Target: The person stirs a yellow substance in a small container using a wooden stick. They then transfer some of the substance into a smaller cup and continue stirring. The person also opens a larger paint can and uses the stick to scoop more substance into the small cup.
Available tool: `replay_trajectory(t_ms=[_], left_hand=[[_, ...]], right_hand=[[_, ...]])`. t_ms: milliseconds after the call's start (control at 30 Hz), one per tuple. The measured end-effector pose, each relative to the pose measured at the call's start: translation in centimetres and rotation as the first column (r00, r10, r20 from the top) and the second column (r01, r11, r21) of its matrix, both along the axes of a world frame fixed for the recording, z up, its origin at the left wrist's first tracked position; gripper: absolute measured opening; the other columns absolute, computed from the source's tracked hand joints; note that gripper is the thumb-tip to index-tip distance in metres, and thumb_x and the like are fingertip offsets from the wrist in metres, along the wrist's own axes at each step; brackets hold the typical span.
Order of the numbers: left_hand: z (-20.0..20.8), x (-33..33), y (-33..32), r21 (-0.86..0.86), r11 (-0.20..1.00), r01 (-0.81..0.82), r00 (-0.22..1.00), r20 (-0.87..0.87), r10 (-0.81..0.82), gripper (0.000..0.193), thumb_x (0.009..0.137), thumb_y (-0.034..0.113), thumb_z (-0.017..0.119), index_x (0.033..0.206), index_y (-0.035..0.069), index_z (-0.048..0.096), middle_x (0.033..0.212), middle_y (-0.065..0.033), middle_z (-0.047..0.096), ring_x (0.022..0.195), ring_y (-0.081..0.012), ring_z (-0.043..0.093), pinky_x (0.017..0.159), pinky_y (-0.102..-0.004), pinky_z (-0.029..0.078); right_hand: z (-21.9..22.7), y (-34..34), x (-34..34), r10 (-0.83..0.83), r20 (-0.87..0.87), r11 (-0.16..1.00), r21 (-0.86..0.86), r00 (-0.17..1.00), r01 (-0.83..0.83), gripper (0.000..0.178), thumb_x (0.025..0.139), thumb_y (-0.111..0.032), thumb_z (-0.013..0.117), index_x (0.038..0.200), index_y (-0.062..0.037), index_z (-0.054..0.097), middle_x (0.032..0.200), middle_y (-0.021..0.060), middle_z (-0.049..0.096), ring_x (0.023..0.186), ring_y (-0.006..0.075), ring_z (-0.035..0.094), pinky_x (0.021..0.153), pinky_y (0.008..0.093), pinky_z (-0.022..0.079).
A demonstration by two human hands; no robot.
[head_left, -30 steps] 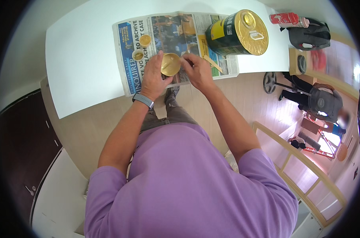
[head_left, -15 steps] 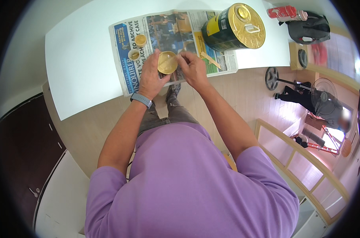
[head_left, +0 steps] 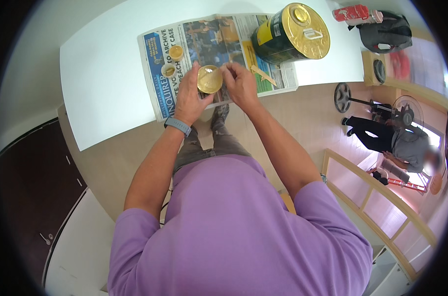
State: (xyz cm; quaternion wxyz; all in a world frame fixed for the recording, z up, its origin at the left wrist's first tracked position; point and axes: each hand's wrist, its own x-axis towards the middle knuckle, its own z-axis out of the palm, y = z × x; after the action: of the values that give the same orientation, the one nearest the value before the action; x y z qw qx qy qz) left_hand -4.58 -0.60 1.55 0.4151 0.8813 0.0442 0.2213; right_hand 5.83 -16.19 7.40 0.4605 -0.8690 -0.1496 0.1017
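My left hand [head_left: 189,97] is wrapped around the left side of a small round gold-coloured cup [head_left: 210,88], thumb at its near edge. Beside the cup's right rim, the fingers of my right hand [head_left: 241,86] are pinched together. A pale, thin stirring stick [head_left: 216,75] seems to run from them into the cup; its tip is blurred. The cup is over the newspaper [head_left: 208,30] near the table's front edge. Left of it are two small cups, one with amber contents [head_left: 175,52] and a whitish one [head_left: 168,70].
A large dark metal can [head_left: 273,40] with a gold lid stands on the paper's right side. Flat wooden sticks [head_left: 264,75] lie before it. The white table [head_left: 100,84] extends left. Right, past a low partition, a person [head_left: 406,148] stands near a fan [head_left: 407,117].
Both hands keep nearly the same place at the cup, with a slight shift of the right fingers. The view has moved a little. The person in the background has changed posture.
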Motion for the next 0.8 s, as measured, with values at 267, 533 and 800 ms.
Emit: replay_trajectory(t_ms=[267, 533, 800], left_hand=[[-0.1, -0.1, -0.2, -0.013, 1.000, -0.004, 0.998, -0.055, 0.003, 0.120, 0.075, 0.011, 0.096, 0.171, 0.006, 0.024, 0.146, -0.0241, 0.060, 0.133, -0.0436, 0.060, 0.114, -0.0498, 0.049], [0.4, 0.0, -0.1, 0.001, 1.000, 0.017, 0.995, -0.095, -0.017, 0.119, 0.076, 0.011, 0.095, 0.171, 0.005, 0.023, 0.150, -0.0230, 0.059, 0.136, -0.0433, 0.058, 0.119, -0.0496, 0.046], [-0.4, 0.3, -1.4, -0.056, 0.998, 0.017, 0.998, -0.064, -0.020, 0.117, 0.078, 0.010, 0.094, 0.171, 0.004, 0.022, 0.153, -0.0240, 0.057, 0.139, -0.0424, 0.058, 0.119, -0.0489, 0.046]], right_hand=[[-0.5, -2.2, 0.0, 0.039, 0.004, 0.996, -0.075, 0.999, -0.039, 0.022, 0.102, -0.021, 0.072, 0.109, -0.0012, 0.077, 0.082, 0.0158, 0.073, 0.072, 0.0240, 0.070, 0.070, 0.0369, 0.054], [-0.7, -1.4, 1.1, -0.026, 0.012, 1.000, 0.015, 1.000, 0.026, 0.021, 0.102, -0.021, 0.071, 0.105, -0.0013, 0.077, 0.089, 0.0206, 0.074, 0.079, 0.0345, 0.073, 0.072, 0.0427, 0.055], [-2.3, -0.2, 0.1, -0.028, 0.115, 0.994, 0.113, 0.993, 0.015, 0.020, 0.101, -0.021, 0.070, 0.102, -0.0023, 0.076, 0.095, 0.0221, 0.074, 0.087, 0.0448, 0.071, 0.076, 0.0486, 0.055]])
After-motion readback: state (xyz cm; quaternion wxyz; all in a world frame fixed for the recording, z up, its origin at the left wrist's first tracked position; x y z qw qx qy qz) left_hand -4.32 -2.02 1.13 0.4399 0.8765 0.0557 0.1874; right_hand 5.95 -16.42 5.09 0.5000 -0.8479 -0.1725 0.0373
